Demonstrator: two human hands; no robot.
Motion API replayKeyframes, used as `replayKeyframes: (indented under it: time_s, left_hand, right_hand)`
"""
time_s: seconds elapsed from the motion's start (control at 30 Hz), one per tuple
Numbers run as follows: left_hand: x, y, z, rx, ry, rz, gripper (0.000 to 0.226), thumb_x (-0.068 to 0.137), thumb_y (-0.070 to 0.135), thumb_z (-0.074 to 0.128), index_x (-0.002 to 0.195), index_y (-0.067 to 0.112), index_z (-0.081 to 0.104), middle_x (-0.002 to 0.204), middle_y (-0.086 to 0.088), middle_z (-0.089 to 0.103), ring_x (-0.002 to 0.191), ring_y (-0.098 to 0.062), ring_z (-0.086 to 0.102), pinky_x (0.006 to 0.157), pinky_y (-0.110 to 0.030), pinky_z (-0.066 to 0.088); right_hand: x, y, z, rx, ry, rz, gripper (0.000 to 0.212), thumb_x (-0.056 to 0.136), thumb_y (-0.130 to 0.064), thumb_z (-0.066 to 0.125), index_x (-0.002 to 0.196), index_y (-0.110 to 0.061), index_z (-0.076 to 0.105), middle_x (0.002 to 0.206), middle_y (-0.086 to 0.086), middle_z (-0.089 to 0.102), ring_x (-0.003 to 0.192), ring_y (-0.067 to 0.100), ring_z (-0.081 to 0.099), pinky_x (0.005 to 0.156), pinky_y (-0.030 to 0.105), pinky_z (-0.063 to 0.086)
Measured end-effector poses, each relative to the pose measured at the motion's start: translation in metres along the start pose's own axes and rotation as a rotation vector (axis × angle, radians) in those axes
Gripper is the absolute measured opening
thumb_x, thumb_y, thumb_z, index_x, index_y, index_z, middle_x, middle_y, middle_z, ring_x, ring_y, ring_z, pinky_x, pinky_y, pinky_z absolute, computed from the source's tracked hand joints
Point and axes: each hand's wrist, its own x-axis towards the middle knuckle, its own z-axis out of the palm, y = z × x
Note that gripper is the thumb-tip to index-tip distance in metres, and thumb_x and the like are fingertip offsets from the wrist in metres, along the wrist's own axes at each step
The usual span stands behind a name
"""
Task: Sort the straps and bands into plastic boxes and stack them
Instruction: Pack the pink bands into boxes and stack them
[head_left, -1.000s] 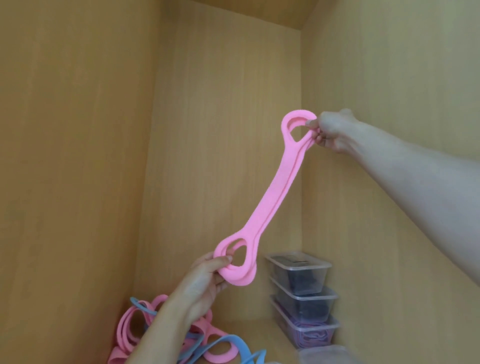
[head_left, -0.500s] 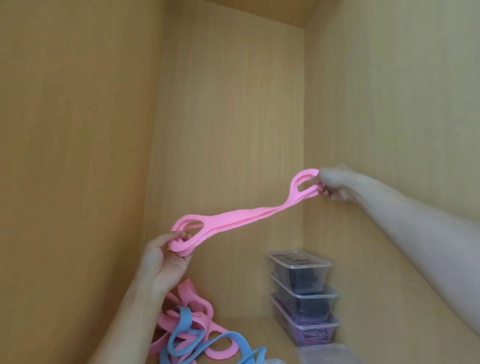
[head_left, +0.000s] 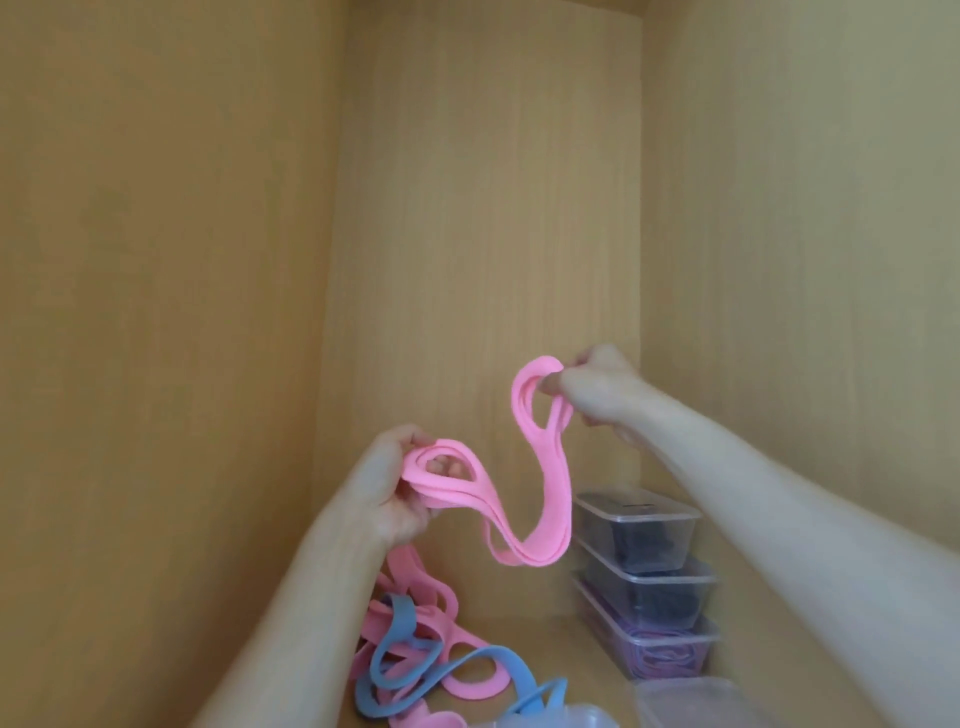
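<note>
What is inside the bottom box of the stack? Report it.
Coiled purple bands show through the clear wall of the bottom box. The middle box sits on its lid, so their number is hidden.

stretch band (head_left: 545, 499) is showing pink | pile (head_left: 415, 647) left of box stack (head_left: 670, 540) is mixing pink, blue | box stack is showing clear, contents dark, lowest purple | wall (head_left: 483, 208) behind is showing tan woodgrain
</note>
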Motion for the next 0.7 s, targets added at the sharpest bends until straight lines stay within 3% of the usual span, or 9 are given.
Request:
replayKeyframes:
  time_s: [0.13,0.23,0.4,0.5,0.63,0.7]
  left_hand:
    - [0.001,-0.002,-0.002,0.038,-0.008,-0.028,0.013,0.087,0.007,0.055,0.082,-0.003,0.06,0.063,-0.01,0.057,0.053,-0.02,0.058,0.05,-0.031,0.058]
    - [0.004,-0.003,-0.001,0.014,-0.041,-0.014,0.014,0.091,0.008,0.055,0.089,-0.005,0.06,0.074,-0.015,0.059,0.067,-0.023,0.059,0.058,-0.036,0.06]
    - [0.008,-0.009,-0.002,-0.023,-0.077,-0.01,0.017,0.086,0.005,0.059,0.097,-0.008,0.06,0.071,-0.017,0.063,0.061,-0.026,0.065,0.091,-0.039,0.054]
    - [0.011,-0.011,-0.006,0.018,-0.07,-0.001,0.021,0.086,0.006,0.06,0.101,-0.009,0.062,0.077,-0.018,0.067,0.066,-0.028,0.068,0.087,-0.039,0.056]
    - [0.012,-0.013,-0.008,0.107,-0.094,0.017,0.039,0.088,0.013,0.061,0.119,-0.012,0.06,0.12,-0.028,0.068,0.101,-0.032,0.07,0.095,-0.042,0.056]
    - [0.009,-0.015,-0.007,0.175,-0.101,0.041,0.04,0.084,0.016,0.063,0.114,-0.011,0.063,0.113,-0.026,0.071,0.093,-0.029,0.074,0.088,-0.04,0.058]
  right_hand:
    - [-0.018,-0.009,0.039,-0.11,-0.021,-0.095,0.016,0.08,-0.019,0.073,0.069,-0.014,0.064,0.071,0.006,0.069,0.071,0.023,0.066,0.064,0.034,0.05]
    - [-0.029,-0.005,0.058,-0.117,-0.003,-0.125,0.02,0.078,-0.023,0.076,0.065,-0.019,0.061,0.068,-0.004,0.065,0.065,0.014,0.061,0.058,0.027,0.046]
    - [-0.045,0.013,0.08,-0.056,0.004,-0.156,0.023,0.078,-0.03,0.08,0.072,-0.029,0.058,0.082,-0.01,0.068,0.079,0.015,0.066,0.071,0.028,0.05]
    - [-0.051,0.022,0.085,0.012,-0.033,-0.164,0.024,0.078,-0.032,0.082,0.076,-0.032,0.058,0.083,-0.012,0.068,0.077,0.01,0.065,0.066,0.026,0.048]
    - [-0.057,0.031,0.088,0.045,-0.104,-0.201,0.016,0.083,-0.031,0.078,0.084,-0.032,0.062,0.081,-0.014,0.065,0.074,0.003,0.061,0.062,0.019,0.044]
    - [-0.06,0.035,0.088,0.05,-0.168,-0.236,0.009,0.088,-0.024,0.07,0.097,-0.025,0.069,0.085,-0.01,0.067,0.078,0.011,0.063,0.068,0.023,0.046]
